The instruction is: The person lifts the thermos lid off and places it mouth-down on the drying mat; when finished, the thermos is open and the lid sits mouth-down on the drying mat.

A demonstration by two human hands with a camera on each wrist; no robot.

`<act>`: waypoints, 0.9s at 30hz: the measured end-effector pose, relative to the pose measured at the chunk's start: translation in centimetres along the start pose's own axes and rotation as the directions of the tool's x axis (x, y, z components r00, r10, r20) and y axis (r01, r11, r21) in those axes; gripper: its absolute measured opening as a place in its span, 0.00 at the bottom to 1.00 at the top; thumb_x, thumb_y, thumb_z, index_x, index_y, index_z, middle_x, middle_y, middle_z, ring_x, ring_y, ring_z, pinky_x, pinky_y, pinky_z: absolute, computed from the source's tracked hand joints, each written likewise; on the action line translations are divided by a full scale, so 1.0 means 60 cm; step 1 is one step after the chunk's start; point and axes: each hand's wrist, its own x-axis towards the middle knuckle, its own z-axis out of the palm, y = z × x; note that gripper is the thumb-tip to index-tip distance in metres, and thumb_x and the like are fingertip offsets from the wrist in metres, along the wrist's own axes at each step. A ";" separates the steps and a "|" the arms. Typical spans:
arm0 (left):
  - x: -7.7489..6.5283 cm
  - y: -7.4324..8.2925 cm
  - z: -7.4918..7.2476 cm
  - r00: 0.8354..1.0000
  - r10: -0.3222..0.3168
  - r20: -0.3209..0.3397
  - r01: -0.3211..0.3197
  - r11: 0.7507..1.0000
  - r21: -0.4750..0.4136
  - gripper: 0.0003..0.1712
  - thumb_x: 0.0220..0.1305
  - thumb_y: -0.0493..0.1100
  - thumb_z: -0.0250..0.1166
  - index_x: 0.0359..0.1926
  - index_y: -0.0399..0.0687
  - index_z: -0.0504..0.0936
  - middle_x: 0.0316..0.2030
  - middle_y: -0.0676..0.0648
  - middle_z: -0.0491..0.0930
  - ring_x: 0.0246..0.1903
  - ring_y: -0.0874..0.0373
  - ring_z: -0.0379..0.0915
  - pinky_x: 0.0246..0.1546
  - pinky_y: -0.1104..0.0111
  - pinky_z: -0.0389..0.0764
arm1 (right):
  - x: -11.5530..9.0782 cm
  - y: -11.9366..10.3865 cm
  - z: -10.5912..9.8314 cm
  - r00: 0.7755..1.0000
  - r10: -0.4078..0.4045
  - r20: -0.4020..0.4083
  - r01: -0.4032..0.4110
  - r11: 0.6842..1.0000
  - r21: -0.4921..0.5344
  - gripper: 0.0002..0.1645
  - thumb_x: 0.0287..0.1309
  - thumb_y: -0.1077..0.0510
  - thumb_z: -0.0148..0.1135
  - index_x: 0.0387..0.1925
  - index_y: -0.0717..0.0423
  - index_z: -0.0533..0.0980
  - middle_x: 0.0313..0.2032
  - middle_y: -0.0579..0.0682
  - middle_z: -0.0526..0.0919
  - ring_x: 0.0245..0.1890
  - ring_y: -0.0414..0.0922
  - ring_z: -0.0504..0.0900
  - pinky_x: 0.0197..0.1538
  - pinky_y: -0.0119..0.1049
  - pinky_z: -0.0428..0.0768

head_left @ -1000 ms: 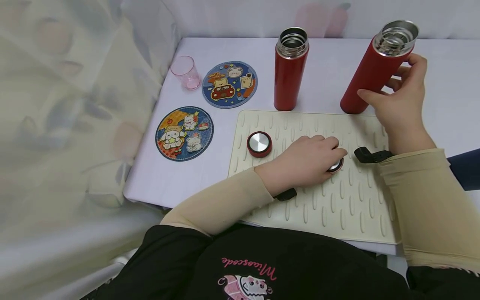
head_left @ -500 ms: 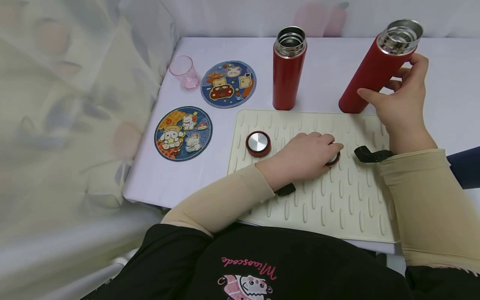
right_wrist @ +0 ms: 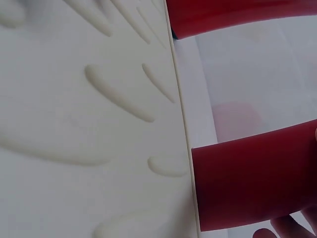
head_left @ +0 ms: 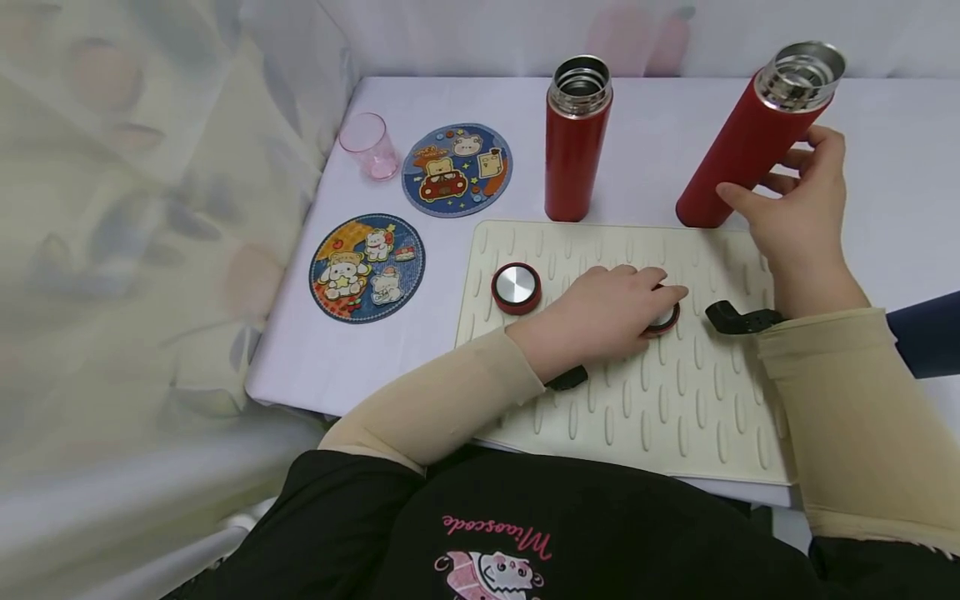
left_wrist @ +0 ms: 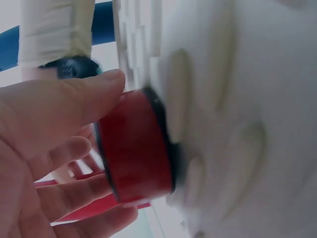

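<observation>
Flask (head_left: 752, 137), at one o'clock from the lid (left_wrist: 136, 146), is likely stiff, slick, weighty: best held mid-body, where the right grip (head_left: 802, 221) curls round it. The left grip (head_left: 603, 318) pinches the light-looking lid's side, on or just above the mat (head_left: 697, 408).

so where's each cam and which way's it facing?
Head: on the person's head, looking forward and down at the white table; left hand, right hand, beige sleeves and black top show.
Left wrist: on that wrist, looking at a red cap and the cream mat; left hand and right sleeve show.
Right wrist: on that wrist, looking across the mat at two red bottles; some right-hand fingers show.
Shared: head and right wrist both show the bottles.
</observation>
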 end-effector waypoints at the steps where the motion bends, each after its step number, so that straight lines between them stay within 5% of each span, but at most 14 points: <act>1: -0.004 -0.001 -0.001 1.000 -0.005 -0.002 0.005 1.000 -0.001 0.36 0.81 0.56 0.63 0.84 0.63 0.67 0.75 0.53 0.74 0.67 0.54 0.78 0.60 0.58 0.83 | -0.003 0.002 -0.002 1.000 0.000 -0.002 0.000 1.000 -0.015 0.55 0.66 0.53 0.80 0.81 0.25 0.55 0.80 0.35 0.65 0.73 0.37 0.72 0.74 0.38 0.77; 11: -0.047 -0.005 -0.023 0.998 -0.002 -0.056 0.002 1.000 -0.013 0.36 0.79 0.59 0.66 0.82 0.64 0.70 0.72 0.55 0.77 0.65 0.55 0.78 0.61 0.59 0.81 | -0.055 0.007 -0.021 0.999 -0.042 -0.020 0.041 0.998 -0.049 0.50 0.69 0.55 0.76 0.80 0.28 0.58 0.74 0.36 0.72 0.61 0.35 0.78 0.47 0.20 0.81; 18: -0.085 -0.005 -0.036 0.983 0.045 -0.181 -0.053 0.998 -0.036 0.26 0.82 0.59 0.63 0.74 0.62 0.80 0.57 0.57 0.86 0.52 0.59 0.82 0.51 0.62 0.82 | -0.116 0.005 -0.025 0.995 -0.095 -0.037 0.093 0.994 -0.058 0.43 0.72 0.57 0.72 0.79 0.32 0.61 0.65 0.34 0.75 0.61 0.34 0.81 0.50 0.18 0.81; 27: -0.144 -0.015 -0.040 0.947 0.121 -0.298 -0.136 0.990 -0.030 0.26 0.82 0.57 0.63 0.73 0.58 0.82 0.54 0.56 0.90 0.47 0.60 0.85 0.47 0.65 0.84 | -0.205 0.020 -0.031 0.978 -0.186 -0.099 0.166 0.969 -0.182 0.42 0.71 0.62 0.73 0.78 0.34 0.67 0.66 0.34 0.79 0.59 0.31 0.80 0.56 0.24 0.77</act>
